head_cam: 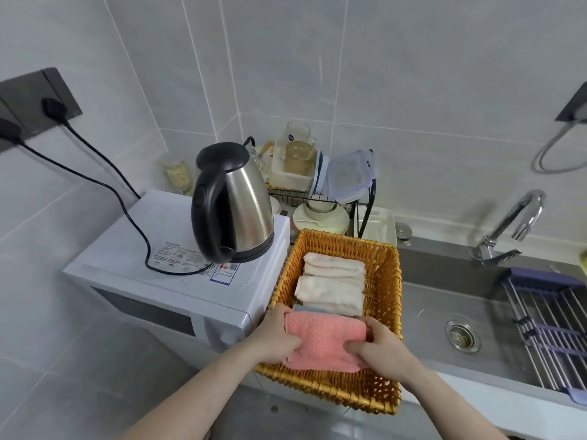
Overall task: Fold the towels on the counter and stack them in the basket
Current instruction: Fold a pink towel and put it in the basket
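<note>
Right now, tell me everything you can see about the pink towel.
The pink towel is a folded rectangle of waffle-textured cloth, lying flat in the near end of the orange wicker basket. The left hand and right hand grip its two short ends. Beyond it lie a grey towel and folded cream towels.

The grey surface [111,369] carries a white microwave [152,281] at 9 o'clock and a wicker basket [386,300] just beside it at 3 o'clock.
</note>
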A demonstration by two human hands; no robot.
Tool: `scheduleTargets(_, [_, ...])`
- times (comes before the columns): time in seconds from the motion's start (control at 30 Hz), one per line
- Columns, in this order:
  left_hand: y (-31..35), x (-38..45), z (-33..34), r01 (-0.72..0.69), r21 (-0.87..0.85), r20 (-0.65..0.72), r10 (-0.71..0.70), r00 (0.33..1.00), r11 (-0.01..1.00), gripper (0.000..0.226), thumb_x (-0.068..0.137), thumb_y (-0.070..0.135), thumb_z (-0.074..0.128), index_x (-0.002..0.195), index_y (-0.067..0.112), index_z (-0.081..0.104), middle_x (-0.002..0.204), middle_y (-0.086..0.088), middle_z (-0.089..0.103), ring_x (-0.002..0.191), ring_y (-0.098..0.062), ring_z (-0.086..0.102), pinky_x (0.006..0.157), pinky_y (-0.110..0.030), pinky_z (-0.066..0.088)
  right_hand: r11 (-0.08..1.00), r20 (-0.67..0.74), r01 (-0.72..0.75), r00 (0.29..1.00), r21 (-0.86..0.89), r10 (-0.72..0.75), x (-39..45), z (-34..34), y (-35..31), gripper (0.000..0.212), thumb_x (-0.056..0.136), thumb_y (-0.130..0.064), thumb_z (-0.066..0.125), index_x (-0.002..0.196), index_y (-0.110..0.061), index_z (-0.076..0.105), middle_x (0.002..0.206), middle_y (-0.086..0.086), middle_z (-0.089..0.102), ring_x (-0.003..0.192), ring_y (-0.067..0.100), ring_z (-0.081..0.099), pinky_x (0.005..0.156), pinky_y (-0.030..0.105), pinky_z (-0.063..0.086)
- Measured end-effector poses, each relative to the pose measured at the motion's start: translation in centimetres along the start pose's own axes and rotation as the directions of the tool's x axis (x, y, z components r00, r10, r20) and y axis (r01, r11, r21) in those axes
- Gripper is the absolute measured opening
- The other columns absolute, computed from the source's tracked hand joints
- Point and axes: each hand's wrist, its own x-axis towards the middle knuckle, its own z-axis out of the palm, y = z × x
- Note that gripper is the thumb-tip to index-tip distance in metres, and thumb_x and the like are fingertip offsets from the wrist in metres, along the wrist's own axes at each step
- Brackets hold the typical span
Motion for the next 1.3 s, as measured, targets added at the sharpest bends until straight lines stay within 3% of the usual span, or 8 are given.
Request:
scheduleTargets(0.13, [-0.2, 1.9, 0.4, 0.028, 0.039, 0.083, -0.031, 0.996, 0.999, 0.065, 0.082, 0.025, 0.06, 0.14, 0.024, 0.031, 0.118, 0.005, 0.051, 0.105, -0.009, 0.055, 0.076, -0.026, 0.051, 0.996, 0.012, -0.073, 0.997, -0.053, 0.073, 0.9, 0.6, 0.6, 0.055, 0.074, -0.033, 0.07, 0.126, -0.027, 0.053, 0.1, -0.001, 0.07, 0.089, 0.016, 0.071, 0.079, 0.036, 0.062])
scheduleTargets(0.27, [-0.1, 3.0, 0.5, 0.031, 0.116, 0.15, -0.048, 0.988, 0.993, 0.071, 0.087, 0.018, 0.056, 0.15, 0.023, 0.025, 0.116, 0.003, 0.053, 0.099, -0.009, 0.057, 0.066, -0.022, 0.046, 0.987, 0.027, -0.133, 0.99, -0.085, 0.136, 1.5, 1.1, 0.7, 0.039, 0.077, -0.031, 0.071, 0.111, -0.028, 0.053, 0.102, -0.001, 0.068, 0.091, 0.015, 0.069, 0.08, 0.035, 0.061])
scheduleTargets(0.43, [-0.1, 4.5, 1.1, 0.07, 0.241, 0.201, -0.121, 0.972, 0.968, 0.07, 0.084, 0.017, 0.052, 0.15, 0.015, 0.028, 0.115, -0.003, 0.056, 0.102, -0.018, 0.058, 0.081, -0.033, 0.054, 0.951, 0.07, -0.186, 0.975, -0.248, 0.209, 3.0, 2.1, 1.2, 0.043, 0.07, -0.039, 0.075, 0.107, -0.022, 0.061, 0.101, -0.005, 0.065, 0.092, 0.011, 0.063, 0.07, 0.023, 0.051])
scheduleTargets(0.53, [-0.2, 5.2, 2.2, 0.094, 0.289, 0.216, -0.16, 0.963, 0.953, 0.084, 0.083, 0.012, 0.051, 0.158, 0.013, 0.014, 0.131, -0.009, 0.054, 0.106, -0.021, 0.058, 0.075, -0.029, 0.053, 0.923, 0.076, -0.216, 0.965, -0.318, 0.252, 4.0, 2.9, 1.8, 0.05, 0.071, -0.038, 0.076, 0.115, -0.018, 0.063, 0.108, -0.003, 0.065, 0.097, 0.014, 0.062, 0.071, 0.021, 0.047])
scheduleTargets(0.63, [-0.4, 5.6, 3.4, 0.111, 0.332, 0.206, -0.187, 0.961, 0.937, 0.096, 0.082, 0.006, 0.05, 0.162, 0.014, -0.002, 0.156, -0.012, 0.036, 0.13, -0.028, 0.051, 0.098, -0.036, 0.053, 0.894, 0.113, -0.234, 0.949, -0.381, 0.296, 5.0, 3.7, 2.3, 0.052, 0.072, -0.036, 0.076, 0.118, -0.016, 0.065, 0.112, 0.0, 0.066, 0.102, 0.017, 0.063, 0.077, 0.024, 0.049])
scheduleTargets(0.9, [-1.2, 6.5, 4.1, 0.004, 0.43, 0.232, -0.115, 0.966, 0.903, 0.089, 0.076, 0.012, 0.051, 0.159, 0.014, 0.022, 0.163, -0.002, 0.02, 0.147, -0.027, 0.03, 0.116, -0.041, 0.038, 0.868, 0.167, -0.155, 0.951, -0.472, 0.26, 5.6, 4.6, 2.7, 0.035, 0.079, -0.013, 0.058, 0.114, -0.013, 0.066, 0.113, 0.006, 0.067, 0.104, 0.022, 0.063, 0.073, 0.023, 0.05])
scheduleTargets(1.03, [-1.9, 6.6, 5.0, -0.064, 0.553, 0.197, -0.056, 0.979, 0.831, 0.08, 0.083, 0.013, 0.063, 0.155, 0.016, 0.027, 0.161, -0.001, 0.014, 0.142, -0.029, 0.032, 0.115, -0.041, 0.039, 0.861, 0.176, -0.169, 0.943, -0.48, 0.283, 6.2, 5.1, 2.7, 0.037, 0.081, -0.011, 0.054, 0.116, -0.009, 0.066, 0.113, 0.007, 0.067, 0.108, 0.024, 0.064, 0.072, 0.023, 0.048])
scheduleTargets(1.3, [-1.7, 6.7, 4.8, -0.099, 0.608, 0.174, -0.011, 0.985, 0.788, 0.079, 0.078, -0.004, 0.068, 0.147, 0.018, 0.037, 0.156, -0.005, 0.017, 0.127, -0.029, 0.046, 0.103, -0.039, 0.05, 0.856, 0.149, -0.178, 0.948, -0.486, 0.281, 6.4, 5.8, 3.1, 0.061, 0.085, -0.025, 0.063, 0.142, -0.012, 0.048, 0.139, 0.008, 0.058, 0.124, 0.025, 0.057, 0.1, 0.028, 0.049])
